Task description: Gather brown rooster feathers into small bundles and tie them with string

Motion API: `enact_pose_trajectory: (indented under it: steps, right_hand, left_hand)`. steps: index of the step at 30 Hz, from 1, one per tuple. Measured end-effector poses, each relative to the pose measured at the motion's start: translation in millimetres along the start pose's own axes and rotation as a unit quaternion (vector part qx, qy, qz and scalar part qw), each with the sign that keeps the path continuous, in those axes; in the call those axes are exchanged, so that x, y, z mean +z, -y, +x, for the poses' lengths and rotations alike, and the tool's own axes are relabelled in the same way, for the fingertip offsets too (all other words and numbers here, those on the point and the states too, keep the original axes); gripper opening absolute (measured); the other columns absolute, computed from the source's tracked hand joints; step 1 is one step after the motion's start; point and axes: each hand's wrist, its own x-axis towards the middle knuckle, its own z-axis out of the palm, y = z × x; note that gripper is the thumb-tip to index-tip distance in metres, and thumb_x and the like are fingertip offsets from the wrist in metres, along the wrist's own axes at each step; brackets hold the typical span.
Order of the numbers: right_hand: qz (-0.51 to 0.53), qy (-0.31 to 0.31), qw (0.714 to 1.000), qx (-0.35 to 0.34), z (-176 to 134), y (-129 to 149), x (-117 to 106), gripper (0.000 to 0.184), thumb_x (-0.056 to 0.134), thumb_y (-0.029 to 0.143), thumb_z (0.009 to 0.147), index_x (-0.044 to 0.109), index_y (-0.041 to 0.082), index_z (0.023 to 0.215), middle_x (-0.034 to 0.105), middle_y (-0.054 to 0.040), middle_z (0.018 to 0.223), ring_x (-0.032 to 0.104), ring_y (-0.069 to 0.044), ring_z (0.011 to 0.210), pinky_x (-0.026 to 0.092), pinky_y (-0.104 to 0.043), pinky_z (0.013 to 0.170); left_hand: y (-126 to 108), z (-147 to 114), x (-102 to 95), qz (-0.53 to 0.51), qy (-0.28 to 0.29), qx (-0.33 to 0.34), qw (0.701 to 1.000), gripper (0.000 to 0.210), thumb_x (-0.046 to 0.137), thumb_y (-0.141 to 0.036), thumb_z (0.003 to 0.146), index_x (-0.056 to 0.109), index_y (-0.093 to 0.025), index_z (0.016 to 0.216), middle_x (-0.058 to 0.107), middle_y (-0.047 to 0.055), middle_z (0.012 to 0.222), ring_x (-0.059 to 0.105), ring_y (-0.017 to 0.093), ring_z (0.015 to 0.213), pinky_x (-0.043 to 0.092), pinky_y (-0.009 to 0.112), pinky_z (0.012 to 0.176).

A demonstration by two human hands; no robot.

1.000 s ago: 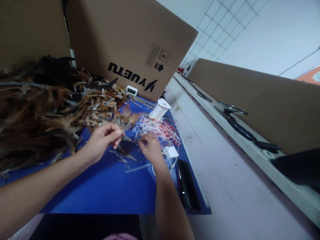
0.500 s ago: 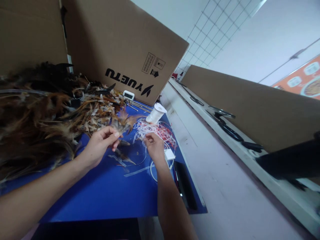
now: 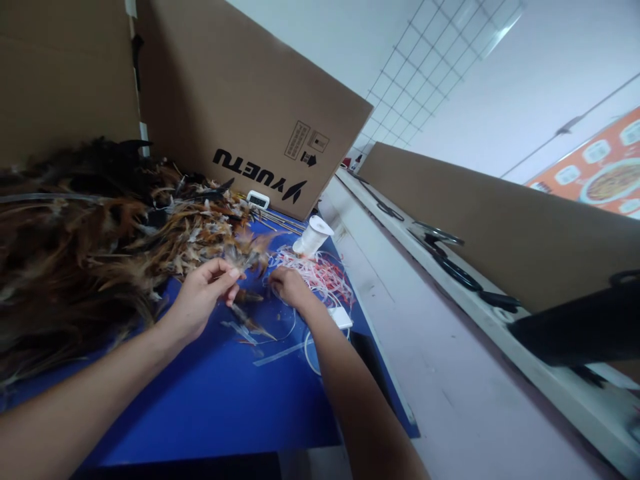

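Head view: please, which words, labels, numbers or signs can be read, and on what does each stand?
"YUETU", upside down, on the box.
Arrow sign, also on the box; small print beside it unreadable.
White display: too small to read.
Orange poster: too blurred to read.

On the table (image 3: 215, 400) I am watching remotely, a feather pile (image 3: 75, 247) is lying at left — a cardboard box (image 3: 250, 100) is standing behind it, with a display unit (image 3: 258, 200) sitting at the box's foot. Toward the right, a spool (image 3: 314, 237) is standing just behind a strip heap (image 3: 323, 275) — an adapter (image 3: 341, 318) is lying in front.
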Motion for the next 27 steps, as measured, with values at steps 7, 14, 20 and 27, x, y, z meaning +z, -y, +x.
enact_pose_trajectory:
  steps: [7, 14, 20, 27]
  right_hand:
    - [-0.042, -0.096, 0.992, 0.074, 22, -33, -41, 0.027, 0.05, 0.005, 0.078, 0.071, 0.018, 0.089, 0.072, -0.0043, 0.092, 0.063, -0.017, 0.084, 0.047, -0.028, 0.081]
    - [-0.121, -0.168, 0.964, 0.167, 30, -59, -68, 0.033, 0.047, -0.002, 0.074, 0.071, 0.013, 0.092, 0.063, -0.017, 0.104, 0.057, -0.029, 0.097, 0.043, -0.042, 0.084]
    - [-0.112, -0.106, 0.986, 0.069, 28, -31, -24, 0.022, 0.053, 0.012, 0.082, 0.071, 0.019, 0.093, 0.064, -0.0102, 0.102, 0.053, -0.024, 0.101, 0.04, -0.037, 0.092]
    - [-0.031, -0.1, 0.993, 0.061, 39, -29, 14, 0.013, 0.054, 0.014, 0.082, 0.067, 0.014, 0.079, 0.066, -0.0123, 0.092, 0.055, -0.023, 0.096, 0.039, -0.038, 0.093]
  left_hand:
    - [1, 0, 0.7, -0.006, 0.003, 0.004, 1.0, 0.027, 0.078, -0.034, 0.067, 0.058, -0.015, 0.066, 0.056, -0.002, 0.058, 0.047, 0.007, 0.048, 0.039, 0.017, 0.043]
    - [0, 1, 0.6, 0.0, -0.004, 0.004, 1.0, 0.027, 0.078, -0.033, 0.067, 0.058, -0.015, 0.066, 0.056, -0.003, 0.057, 0.047, 0.007, 0.048, 0.039, 0.017, 0.043]
    - [1, 2, -0.3, 0.006, 0.001, 0.004, 1.0, 0.025, 0.077, -0.033, 0.069, 0.059, -0.016, 0.066, 0.054, -0.003, 0.055, 0.047, 0.007, 0.048, 0.04, 0.017, 0.043]
    - [0, 3, -0.8, -0.002, -0.011, -0.001, 1.0, 0.027, 0.078, -0.034, 0.068, 0.058, -0.016, 0.067, 0.058, -0.002, 0.06, 0.047, 0.006, 0.047, 0.039, 0.017, 0.043]
